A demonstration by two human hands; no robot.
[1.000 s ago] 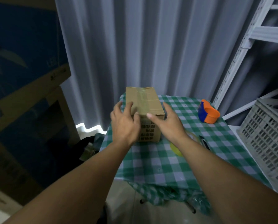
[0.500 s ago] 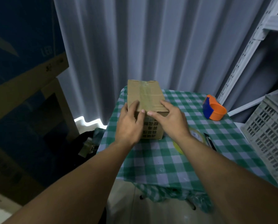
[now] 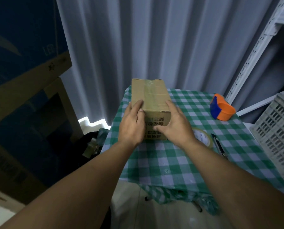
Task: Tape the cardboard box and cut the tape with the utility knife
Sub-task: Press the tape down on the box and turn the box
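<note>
A brown cardboard box (image 3: 150,95) stands on the green checked tablecloth (image 3: 195,156), with a strip of clear tape running along its top seam. My left hand (image 3: 132,124) clasps its near left corner, fingers over the top edge. My right hand (image 3: 177,123) presses on the near right corner, thumb across the printed front face. A roll of clear tape (image 3: 203,138) lies flat on the cloth just right of my right wrist. Beside it lies a dark utility knife (image 3: 218,145).
An orange and blue tape dispenser (image 3: 222,109) sits at the table's far right. A grey plastic crate (image 3: 276,134) stands to the right of the table, with white metal shelving (image 3: 253,52) behind it. Large cardboard boxes (image 3: 27,90) are stacked on the left. Grey curtains hang behind.
Both hands slid from the box's top near edge down onto its near corners and front face. The view has shifted slightly closer to the table.
</note>
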